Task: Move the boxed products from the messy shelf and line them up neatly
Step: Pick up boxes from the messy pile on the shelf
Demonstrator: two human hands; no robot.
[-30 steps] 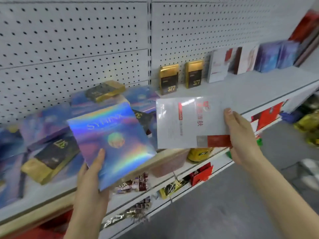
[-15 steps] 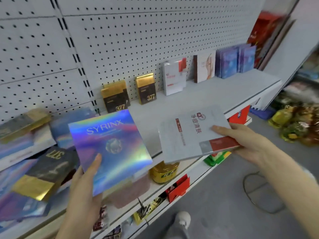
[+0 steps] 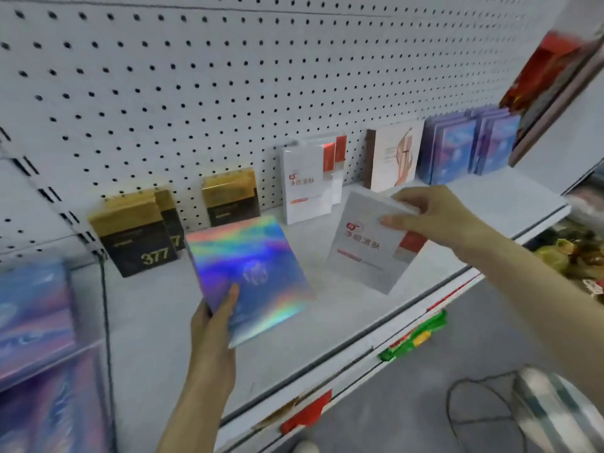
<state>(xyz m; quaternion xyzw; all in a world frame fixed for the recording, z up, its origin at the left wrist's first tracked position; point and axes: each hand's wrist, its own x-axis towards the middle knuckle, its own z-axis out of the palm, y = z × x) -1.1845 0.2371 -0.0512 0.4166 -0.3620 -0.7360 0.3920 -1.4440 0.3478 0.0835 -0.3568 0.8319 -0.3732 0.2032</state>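
Low in the centre, the left hand (image 3: 215,318) grips the lower-left corner of a holographic box (image 3: 251,276), thumb on its face, its print too blurred to read. Right of it, the right hand (image 3: 434,217) pinches the top right corner of a tilted white box (image 3: 366,246) with red Chinese characters over the shelf (image 3: 157,322). Farther back, against the pegboard (image 3: 228,76), stand black-and-gold boxes (image 3: 137,237) marked "377", matching white boxes (image 3: 307,184), and blue boxes (image 3: 457,148) at the upper right.
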